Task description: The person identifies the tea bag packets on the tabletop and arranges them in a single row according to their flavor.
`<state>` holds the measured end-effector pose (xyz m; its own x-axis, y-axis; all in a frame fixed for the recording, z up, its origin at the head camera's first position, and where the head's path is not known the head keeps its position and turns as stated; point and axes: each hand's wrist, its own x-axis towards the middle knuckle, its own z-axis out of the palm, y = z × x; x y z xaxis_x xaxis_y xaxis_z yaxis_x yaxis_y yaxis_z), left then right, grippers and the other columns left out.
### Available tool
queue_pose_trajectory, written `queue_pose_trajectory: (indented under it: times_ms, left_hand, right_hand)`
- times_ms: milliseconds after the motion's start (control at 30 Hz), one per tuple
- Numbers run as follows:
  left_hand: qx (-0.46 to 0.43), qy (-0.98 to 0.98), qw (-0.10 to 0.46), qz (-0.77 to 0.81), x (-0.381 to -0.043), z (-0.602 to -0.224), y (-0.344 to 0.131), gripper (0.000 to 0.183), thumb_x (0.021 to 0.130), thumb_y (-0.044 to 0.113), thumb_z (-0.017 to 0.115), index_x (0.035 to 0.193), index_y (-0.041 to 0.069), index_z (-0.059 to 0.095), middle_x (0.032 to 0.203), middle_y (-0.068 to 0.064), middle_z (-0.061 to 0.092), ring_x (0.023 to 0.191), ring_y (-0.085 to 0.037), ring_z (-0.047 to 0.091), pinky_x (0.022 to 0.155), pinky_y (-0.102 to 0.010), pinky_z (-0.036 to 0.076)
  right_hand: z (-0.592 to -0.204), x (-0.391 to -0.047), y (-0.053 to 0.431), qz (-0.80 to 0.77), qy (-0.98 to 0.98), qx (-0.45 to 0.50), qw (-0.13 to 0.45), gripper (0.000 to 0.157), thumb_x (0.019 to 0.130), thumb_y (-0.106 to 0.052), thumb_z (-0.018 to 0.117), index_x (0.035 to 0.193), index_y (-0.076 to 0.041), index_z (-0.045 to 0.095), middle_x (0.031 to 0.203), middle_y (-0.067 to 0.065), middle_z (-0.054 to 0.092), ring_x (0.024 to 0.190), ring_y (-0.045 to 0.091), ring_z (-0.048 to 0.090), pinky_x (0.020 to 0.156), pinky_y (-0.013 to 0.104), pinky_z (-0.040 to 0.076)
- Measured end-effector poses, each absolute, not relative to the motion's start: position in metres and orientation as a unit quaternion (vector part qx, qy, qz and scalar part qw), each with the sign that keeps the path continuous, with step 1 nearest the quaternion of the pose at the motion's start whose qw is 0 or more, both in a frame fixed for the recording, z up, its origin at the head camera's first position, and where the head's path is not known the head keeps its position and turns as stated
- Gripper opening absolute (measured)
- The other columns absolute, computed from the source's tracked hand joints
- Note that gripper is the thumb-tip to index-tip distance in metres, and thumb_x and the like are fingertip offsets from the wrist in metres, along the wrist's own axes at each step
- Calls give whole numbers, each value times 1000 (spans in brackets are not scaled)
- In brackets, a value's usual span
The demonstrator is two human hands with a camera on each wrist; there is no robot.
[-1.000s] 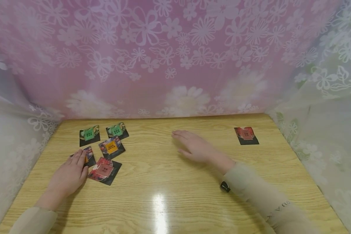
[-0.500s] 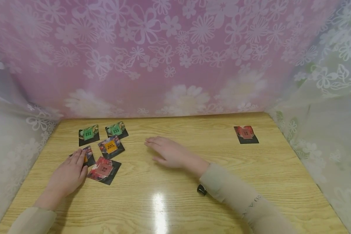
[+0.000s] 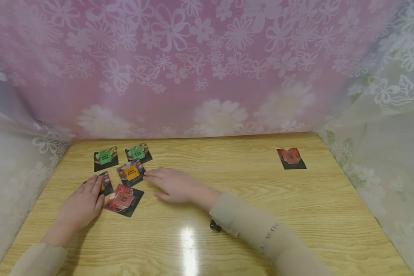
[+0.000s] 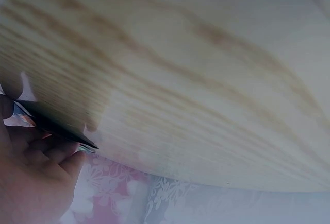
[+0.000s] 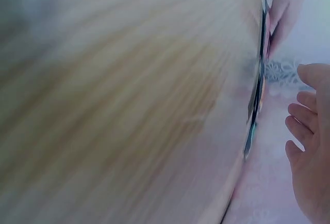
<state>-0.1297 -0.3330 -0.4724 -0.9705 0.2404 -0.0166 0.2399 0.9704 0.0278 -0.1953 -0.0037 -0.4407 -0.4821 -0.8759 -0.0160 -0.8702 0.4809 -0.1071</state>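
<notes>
My left hand (image 3: 79, 207) rests with straight fingers on a flat square packet (image 3: 107, 184) with an orange label, hiding much of it. In the left wrist view, my fingers lie along this packet's dark edge (image 4: 59, 127). My right hand (image 3: 176, 186) is stretched out, fingertips right at the right edge of a second orange-labelled packet (image 3: 129, 172). Just below that one lies a red-labelled packet (image 3: 124, 200), close to my left thumb. In the right wrist view, my right hand (image 5: 312, 126) has its fingers extended and holds nothing.
Two green-labelled packets, one at the far left (image 3: 105, 158) and one beside it (image 3: 138, 152), lie near the back edge. Another red packet (image 3: 291, 158) lies at the back right. Floral curtains (image 3: 207, 76) hang behind the wooden table (image 3: 262, 237) and at both sides.
My right hand has swept left across the table from near the middle to the second orange-labelled packet. My left hand and the packets have stayed where they were.
</notes>
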Motion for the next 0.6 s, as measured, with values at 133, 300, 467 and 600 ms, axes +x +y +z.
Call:
queue_pose_trajectory:
  times_ms: [133,300,467,600]
  left_hand:
    - [122,992,11,14,-130,-473,-332,65,108,22,54,155,-18,36,159,-42,37,145,-58,42,120,-68,40]
    - [121,992,9,15,-130,-473,-332,65,107,22,54,155,-18,36,159,-42,37,145,-59,42,120,-68,40]
    - [119,993,9,14,-129,-471,-331,64,107,21,53,155,-19,36,159,-43,37,145,-58,42,120,-68,40]
    - [120,993,8,13,-129,-470,-331,64,107,21,54,154,-19,37,159,-42,38,145,-58,43,120,-68,40]
  right_hand:
    - [-441,-193,-23,-24,851,-522,43,64,113,-40,47,169,-15,29,175,2,32,163,21,31,137,32,19]
    - [-442,-191,-44,-10,841,-539,46,62,114,-39,47,169,-17,30,175,0,34,163,16,30,136,29,21]
    - [-439,-187,-61,21,832,-552,47,62,114,-40,45,169,-17,30,176,-2,32,163,15,29,136,28,22]
    - [-441,-185,-72,28,828,-558,43,60,115,-39,44,169,-18,30,175,-3,33,163,13,30,135,27,22]
